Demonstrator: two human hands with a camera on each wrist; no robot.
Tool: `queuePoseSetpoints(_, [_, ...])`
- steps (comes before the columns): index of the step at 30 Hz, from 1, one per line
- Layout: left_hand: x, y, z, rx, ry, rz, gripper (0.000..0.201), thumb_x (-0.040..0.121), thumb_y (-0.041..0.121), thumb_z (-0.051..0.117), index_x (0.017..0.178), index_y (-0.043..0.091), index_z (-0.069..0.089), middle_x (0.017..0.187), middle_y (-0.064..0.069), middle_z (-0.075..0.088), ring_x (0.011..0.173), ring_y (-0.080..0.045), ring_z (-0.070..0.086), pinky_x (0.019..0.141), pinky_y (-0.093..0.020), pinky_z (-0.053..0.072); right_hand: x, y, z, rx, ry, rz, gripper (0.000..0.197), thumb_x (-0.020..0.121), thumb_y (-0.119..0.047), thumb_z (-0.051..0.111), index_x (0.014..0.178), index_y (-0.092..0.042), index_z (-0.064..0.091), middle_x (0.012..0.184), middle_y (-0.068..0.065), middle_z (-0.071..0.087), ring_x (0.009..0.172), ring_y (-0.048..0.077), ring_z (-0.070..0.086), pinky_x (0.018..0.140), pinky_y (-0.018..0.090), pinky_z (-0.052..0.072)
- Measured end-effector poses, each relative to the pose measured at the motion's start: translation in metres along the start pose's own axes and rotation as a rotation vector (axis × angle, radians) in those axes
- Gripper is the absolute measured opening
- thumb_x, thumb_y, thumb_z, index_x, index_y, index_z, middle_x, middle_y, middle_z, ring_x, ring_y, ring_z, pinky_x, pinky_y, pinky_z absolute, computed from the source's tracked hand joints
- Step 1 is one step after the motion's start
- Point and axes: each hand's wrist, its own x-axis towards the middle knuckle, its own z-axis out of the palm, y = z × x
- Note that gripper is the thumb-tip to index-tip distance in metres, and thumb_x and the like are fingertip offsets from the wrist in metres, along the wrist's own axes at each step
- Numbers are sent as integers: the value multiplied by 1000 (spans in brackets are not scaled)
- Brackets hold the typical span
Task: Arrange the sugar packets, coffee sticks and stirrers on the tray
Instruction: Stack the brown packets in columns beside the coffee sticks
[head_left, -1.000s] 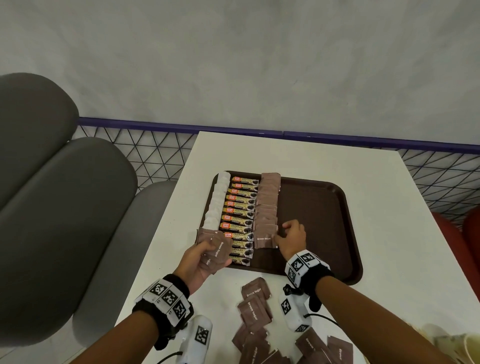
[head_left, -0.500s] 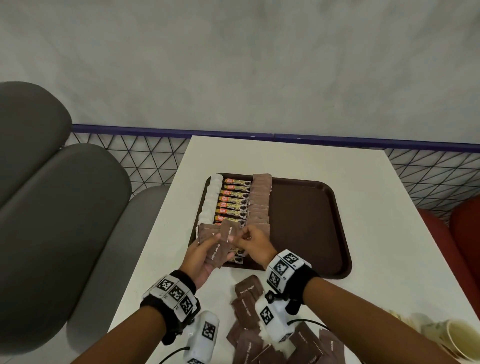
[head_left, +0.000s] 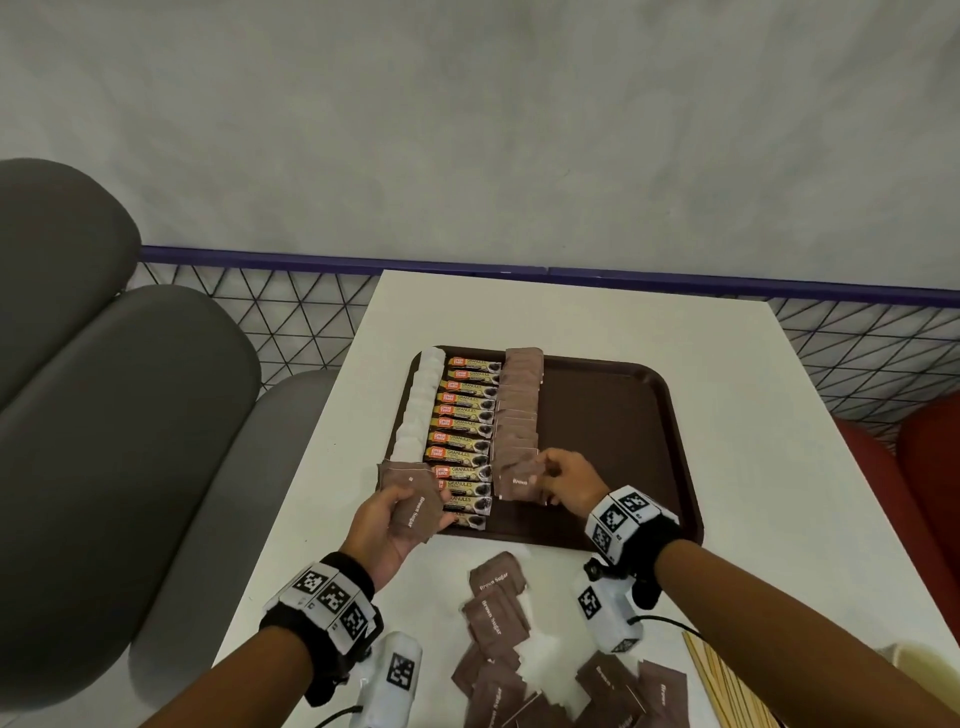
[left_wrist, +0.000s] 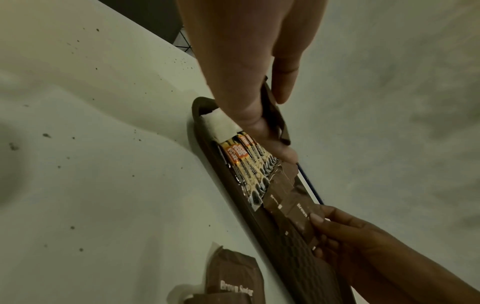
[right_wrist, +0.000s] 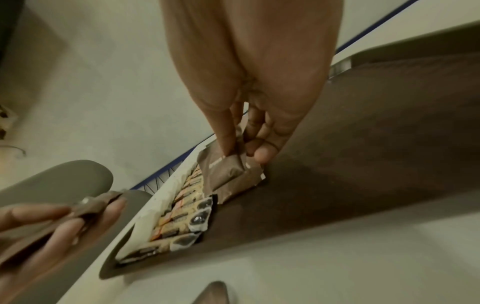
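Stirrers (head_left: 727, 686) on table only in head view, right of loose packets (head_left: 498, 618).

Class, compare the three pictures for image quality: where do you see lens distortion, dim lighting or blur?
Head view: evenly lit and sharp enough to read "Brown Sugar" on a loose packet, though the wide lens bows the blue rail. Left wrist view: dim and greenish, the left hand stretched by the lens. Right wrist view: dim, the tray smeared, the right hand looming large.
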Motion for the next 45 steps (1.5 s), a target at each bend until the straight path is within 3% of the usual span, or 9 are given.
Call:
queuePoseSetpoints(8, [4, -1, -3, 93, 79, -4, 18, 98, 19, 45, 108, 12, 58, 106, -17, 66, 91, -27, 67, 65, -39, 60, 4, 1, 20, -128, 155, 21, 33, 79, -3, 67, 65, -23, 43, 63, -7, 45, 60, 7, 44, 54, 13, 38])
queuePoseSetpoints(12, [4, 2, -5, 95, 70, -37, 18, 96, 12, 45, 108, 11, 57, 109, -19, 65, 95, -30, 65, 66, -38, 60, 6, 3, 26, -222, 218, 32, 34, 78, -4, 68, 66, -23, 42, 81, 0, 55, 73, 13, 50, 66, 20, 37])
queuePoseSetpoints(17, [5, 2, -7, 146, 62, -47, 27, 92, 3, 43, 115, 10, 55, 114, -19, 62, 104, -33, 62, 69, -41, 60, 6, 7, 28, -248, 254, 24, 25, 77, -2, 67, 78, -16, 45, 94, 1, 47, 67, 7, 44, 54, 11, 30])
queuePoseSetpoints(23, [5, -1, -5, 265, 100, -27, 26, 90, 8, 55, 115, 16, 58, 110, -14, 64, 95, -27, 62, 64, -38, 59, 6, 6, 29, -252, 298, -34, 29, 77, -11, 69, 93, -14, 46, 103, 1, 43, 98, 18, 48, 84, 32, 45])
queuePoseSetpoints(26, [4, -2, -2, 284, 104, -8, 29, 88, 10, 61, 115, 17, 59, 111, -12, 65, 102, -28, 62, 66, -37, 59, 1, -2, 34, -76, 297, -106, 23, 82, -19, 67, 91, -16, 46, 96, -2, 48, 90, 13, 49, 78, 26, 44])
queuePoseSetpoints(33, [0, -7, 9, 279, 42, 17, 23, 88, 13, 61, 111, 16, 62, 107, -11, 67, 95, -22, 65, 65, -35, 59, -19, -28, 56, 275, -185, -175, 14, 84, -22, 65, 82, -16, 53, 82, 4, 58, 78, 14, 55, 74, 25, 46])
queuePoseSetpoints(37, [-1, -10, 9, 242, 16, -6, 21, 91, 12, 55, 111, 11, 61, 93, -10, 72, 82, -21, 71, 70, -38, 59, -18, -27, 50, 396, -79, -112, 18, 83, -9, 65, 77, -17, 50, 73, -1, 55, 65, 10, 53, 56, 18, 45])
queuePoseSetpoints(40, [-3, -10, 4, 206, 22, -18, 24, 91, 7, 50, 114, 9, 58, 96, -15, 70, 89, -28, 68, 71, -39, 58, -17, -21, 30, 535, 20, -16, 20, 84, -1, 62, 77, -13, 48, 73, 4, 58, 57, 10, 58, 50, 20, 50])
queuePoseSetpoints(45, [-3, -7, -5, 175, 29, -23, 33, 90, 1, 41, 120, 6, 55, 113, -21, 64, 97, -33, 66, 69, -38, 60, -10, 3, -3, 141, 51, -71, 24, 85, -5, 61, 75, -25, 52, 74, -4, 57, 64, 6, 52, 57, 16, 41])
